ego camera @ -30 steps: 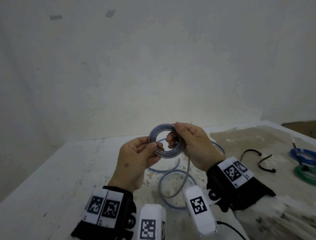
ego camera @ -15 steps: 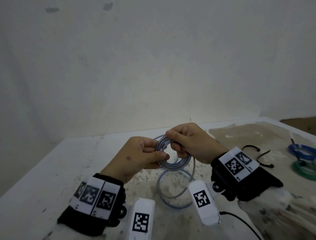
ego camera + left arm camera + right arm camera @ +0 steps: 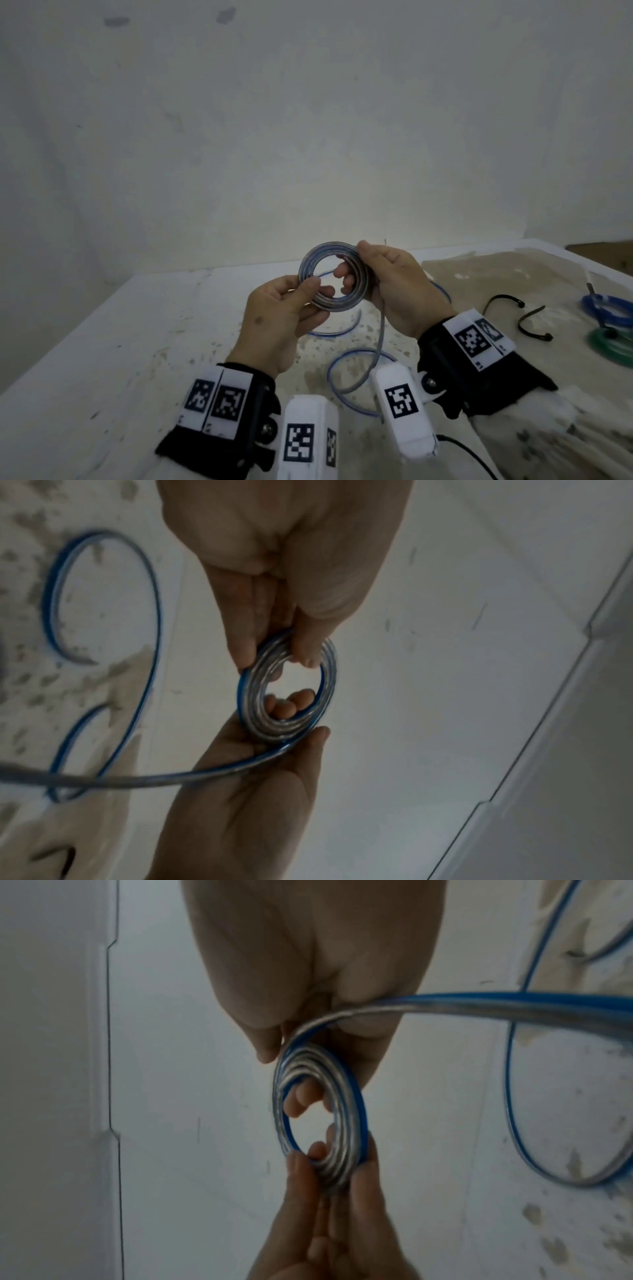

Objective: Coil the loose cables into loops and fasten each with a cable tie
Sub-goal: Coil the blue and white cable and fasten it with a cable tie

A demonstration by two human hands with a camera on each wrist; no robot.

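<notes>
Above the white table (image 3: 85, 359), seen from the head camera, the left hand (image 3: 274, 322) pinches the lower left rim of the clear, blue-edged coil (image 3: 334, 275) between thumb and fingertips, while the right hand (image 3: 397, 287) grips the right rim with fingers hooked through the middle. Half a second ago the coil sat lower and hidden between the hands; now it is raised and faces the camera again, so another turn seems laid on. Its loose tail (image 3: 356, 377) drops to the table in open curves, so winding is unfinished. Two black cable ties (image 3: 520, 313) lie well apart to the right, near a blue coil (image 3: 609, 310) and a green coil (image 3: 613, 344).

Left wrist view: the thumb and fingertips (image 3: 245, 642) are clamped on the coil's near rim, and the opposite hand holds the far side where the tail leaves.

Right wrist view: the fingers (image 3: 301, 1096) curl through the ring, thumb closed on the outer turn where the tail feeds in. I'd judge several more wraps remain before a tie is needed.
</notes>
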